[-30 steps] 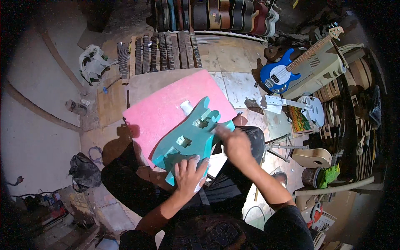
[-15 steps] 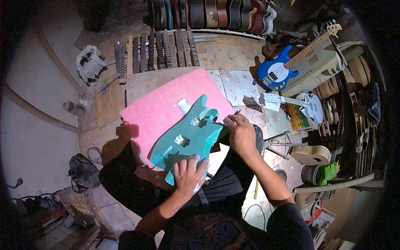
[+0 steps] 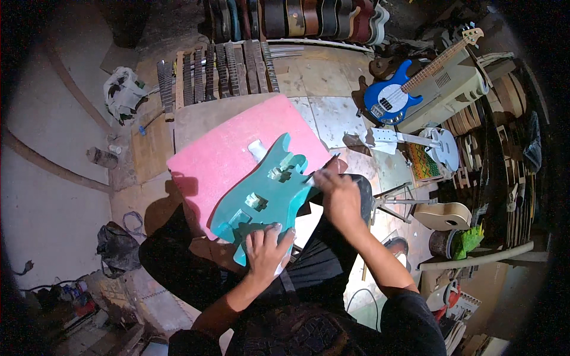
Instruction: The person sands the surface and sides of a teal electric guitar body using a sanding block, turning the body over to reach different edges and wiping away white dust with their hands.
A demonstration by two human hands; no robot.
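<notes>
Closer to the teal guitar body [image 3: 274,199] than before: the right hand [image 3: 339,197], fingers bent, grip unclear.
It lies left of that hand, long axis slanting up-right over the pink board [image 3: 219,154]; left hand [image 3: 268,249], fingers apart, rests on its near end.

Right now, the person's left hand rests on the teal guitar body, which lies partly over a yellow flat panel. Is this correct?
Not quite: in the head view, the flat panel is pink, not yellow. The left hand does rest on the teal guitar body, which lies partly over that panel.
</notes>
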